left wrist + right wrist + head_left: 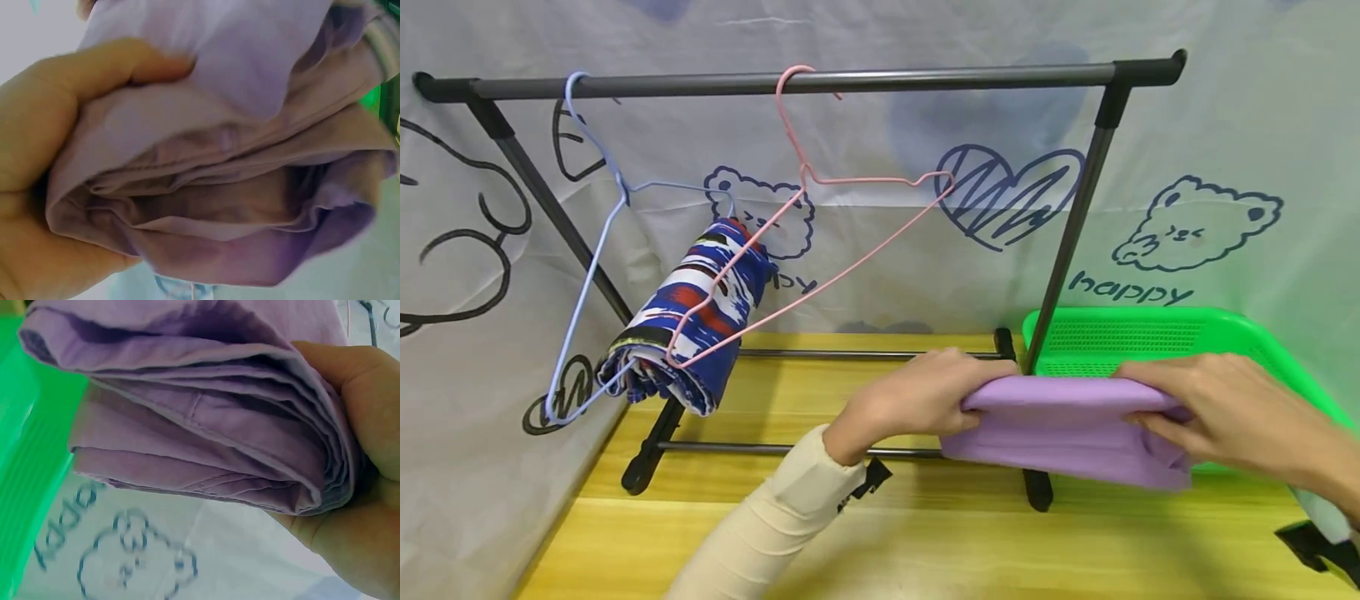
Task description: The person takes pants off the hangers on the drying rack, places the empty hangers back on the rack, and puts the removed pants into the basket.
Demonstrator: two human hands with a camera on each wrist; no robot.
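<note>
A folded purple cloth [1067, 429] is held up between both hands, in front of the rack's right leg. My left hand [917, 400] grips its left end, thumb on one face and fingers round the other. At the opposite end my right hand [1232, 408] holds it the same way. Both wrist views show the layered folds of the purple cloth [250, 250] at its ends. Left of the hands, a pink hanger [857, 267] hangs bare from the rack bar. Beyond it a light blue hanger [587, 283] carries a folded blue, white and red patterned cloth [700, 308].
The dark metal rack [925, 81] stands on a yellow wood-grain surface [925, 542]. Behind its right leg sits a green plastic basket [1232, 329], partly hidden by the right hand and cloth. A pale printed curtain [1225, 125] hangs behind.
</note>
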